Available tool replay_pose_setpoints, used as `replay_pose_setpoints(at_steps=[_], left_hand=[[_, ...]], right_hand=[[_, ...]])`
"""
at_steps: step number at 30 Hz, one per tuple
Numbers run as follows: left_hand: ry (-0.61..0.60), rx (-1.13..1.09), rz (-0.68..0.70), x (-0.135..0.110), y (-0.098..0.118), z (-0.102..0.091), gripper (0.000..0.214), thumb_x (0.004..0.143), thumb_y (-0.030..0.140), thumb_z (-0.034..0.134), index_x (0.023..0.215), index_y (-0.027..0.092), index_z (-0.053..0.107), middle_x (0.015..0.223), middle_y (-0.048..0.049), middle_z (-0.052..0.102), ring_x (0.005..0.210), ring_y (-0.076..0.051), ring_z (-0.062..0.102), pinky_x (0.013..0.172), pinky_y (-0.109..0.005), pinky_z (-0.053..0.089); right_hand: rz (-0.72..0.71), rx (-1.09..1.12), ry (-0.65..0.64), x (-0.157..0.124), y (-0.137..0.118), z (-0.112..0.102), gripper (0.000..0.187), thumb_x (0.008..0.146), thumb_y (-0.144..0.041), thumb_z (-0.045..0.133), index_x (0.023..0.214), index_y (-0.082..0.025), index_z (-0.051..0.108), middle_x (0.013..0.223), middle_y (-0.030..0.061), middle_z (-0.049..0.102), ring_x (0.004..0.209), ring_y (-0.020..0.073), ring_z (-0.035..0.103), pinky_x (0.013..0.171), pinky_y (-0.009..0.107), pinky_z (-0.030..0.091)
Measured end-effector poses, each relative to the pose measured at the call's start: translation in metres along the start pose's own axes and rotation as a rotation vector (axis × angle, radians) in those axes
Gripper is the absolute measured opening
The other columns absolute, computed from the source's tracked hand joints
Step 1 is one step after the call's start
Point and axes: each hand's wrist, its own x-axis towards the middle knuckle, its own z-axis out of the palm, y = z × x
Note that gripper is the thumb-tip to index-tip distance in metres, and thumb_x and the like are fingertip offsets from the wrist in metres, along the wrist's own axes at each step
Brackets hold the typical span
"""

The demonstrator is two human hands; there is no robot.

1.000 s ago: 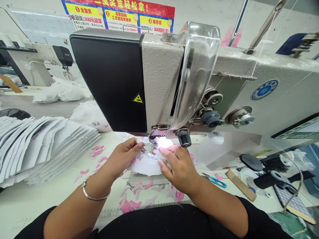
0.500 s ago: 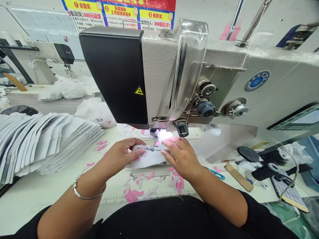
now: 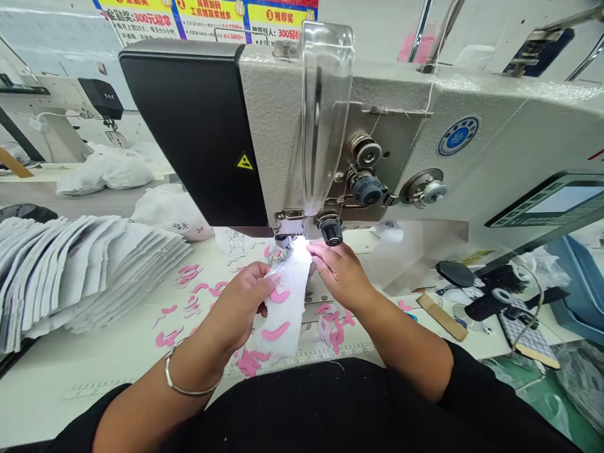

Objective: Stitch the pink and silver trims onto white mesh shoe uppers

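A strip of white mesh cloth [image 3: 285, 318] sits with its top end under the presser foot [image 3: 282, 250] of a sewing machine [image 3: 287, 126]. Its long part runs toward the person, at 6 o'clock from the foot. 2 pink curved pieces [image 3: 276, 331] lie on the cloth.

The left hand [image 3: 233, 308] is grasping the cloth, pinching it between the thumb and fingers. A silver bangle [image 3: 184, 385] sits on that wrist. The right hand [image 3: 340, 274] is not gripping anything. Its fingers [image 3: 317, 250] stretch out just beside the top of the cloth, close to a bright light [image 3: 299, 248] by the needle.

The white work table [image 3: 80, 390] holds many small pink scraps [image 3: 189, 274] at 9 o'clock from the cloth, and a ruler strip [image 3: 321, 355] along its edge at 6 o'clock. Farther out at 9 o'clock is a big stack of white cut pieces [image 3: 80, 270]. White plastic bags [image 3: 170, 212] lie at 10 o'clock, and a brown cardboard strip [image 3: 441, 318] lies at 3 o'clock. The machine's screen [image 3: 552, 201] is at 2 o'clock. A colorful poster [image 3: 202, 16] hangs on the wall at 12 o'clock, behind the machine.
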Motion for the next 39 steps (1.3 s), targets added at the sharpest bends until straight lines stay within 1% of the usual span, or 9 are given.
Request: replay_pose_setpoints(at_steps=[5,9,15,22,27,31,33,36,39], left_hand=[[0.024,-0.014,0.01,0.005,-0.006,0.004,0.027,0.082,0.042,0.068,0.09,0.02,0.055,0.07,0.0037,0.054,0.054,-0.008,0.046,0.044,-0.018,0.038],[0.014,-0.049,-0.008,0.009,-0.011,0.004,0.028,0.082,0.043,0.069,0.091,0.02,0.054,0.072,0.0031,0.055,0.056,-0.009,0.049,0.045,-0.018,0.039],[0.004,-0.063,-0.006,0.009,-0.012,0.006,0.032,0.079,0.044,0.072,0.089,0.021,0.052,0.071,0.004,0.056,0.057,-0.01,0.051,0.047,-0.019,0.041],[0.003,-0.002,0.031,0.008,-0.009,0.005,0.029,0.081,0.042,0.069,0.093,0.021,0.054,0.072,0.0019,0.062,0.064,-0.013,0.057,0.054,-0.022,0.044],[0.003,-0.043,0.031,0.016,-0.002,0.005,0.036,0.076,0.043,0.073,0.098,0.02,0.056,0.073,0.0004,0.066,0.063,-0.016,0.061,0.054,-0.024,0.043],[-0.047,-0.15,0.06,0.024,0.001,0.008,0.035,0.072,0.038,0.078,0.094,0.018,0.059,0.078,0.0002,0.066,0.068,-0.015,0.062,0.065,-0.027,0.048],[-0.043,-0.173,0.071,0.026,0.001,0.01,0.036,0.071,0.035,0.079,0.096,0.018,0.06,0.081,0.0003,0.066,0.071,-0.015,0.062,0.068,-0.027,0.048],[0.009,-0.177,0.139,0.027,-0.001,0.011,0.033,0.071,0.031,0.08,0.094,0.017,0.06,0.08,0.0026,0.064,0.071,-0.012,0.058,0.068,-0.023,0.046],[0.001,-0.153,0.177,0.026,-0.006,0.01,0.027,0.074,0.032,0.078,0.086,0.017,0.058,0.073,0.0045,0.06,0.066,-0.009,0.055,0.064,-0.021,0.043]], right_hand=[[0.223,-0.005,-0.065,-0.007,0.035,-0.009,0.03,0.099,-0.026,0.043,0.119,-0.023,0.065,0.113,0.0053,0.066,0.108,0.0172,0.061,0.095,0.033,0.049],[0.503,-0.135,-0.268,-0.032,0.073,-0.01,0.022,0.096,-0.024,0.048,0.105,-0.022,0.068,0.101,0.0042,0.067,0.095,0.0161,0.063,0.083,0.029,0.048],[0.504,-0.186,-0.5,-0.062,0.087,0.02,0.011,0.09,-0.024,0.06,0.097,-0.021,0.067,0.104,0.0066,0.063,0.097,0.0186,0.059,0.079,0.028,0.042],[0.544,-0.175,-0.562,-0.056,0.086,0.037,0.002,0.083,-0.018,0.059,0.082,-0.017,0.061,0.096,0.0088,0.06,0.087,0.0211,0.056,0.07,0.03,0.036],[0.598,-0.05,-0.506,-0.053,0.078,0.028,0.012,0.082,-0.016,0.055,0.092,-0.018,0.06,0.087,0.005,0.062,0.079,0.0187,0.056,0.067,0.029,0.037],[0.642,0.126,-0.425,-0.043,0.057,0.0,0.022,0.092,-0.032,0.046,0.109,-0.022,0.056,0.089,0.002,0.064,0.074,0.0157,0.06,0.064,0.027,0.045],[0.645,0.265,-0.383,-0.035,0.038,-0.016,0.023,0.095,-0.041,0.042,0.104,-0.024,0.054,0.087,-0.0001,0.065,0.071,0.014,0.061,0.061,0.026,0.047],[0.655,0.711,-0.229,-0.018,0.002,-0.029,0.018,0.089,-0.041,0.056,0.091,-0.023,0.053,0.08,-0.0018,0.064,0.07,0.0141,0.061,0.062,0.027,0.049],[0.586,0.783,-0.199,0.002,-0.027,-0.026,0.015,0.086,-0.036,0.06,0.084,-0.022,0.055,0.08,-0.001,0.064,0.072,0.0145,0.06,0.066,0.029,0.048]])
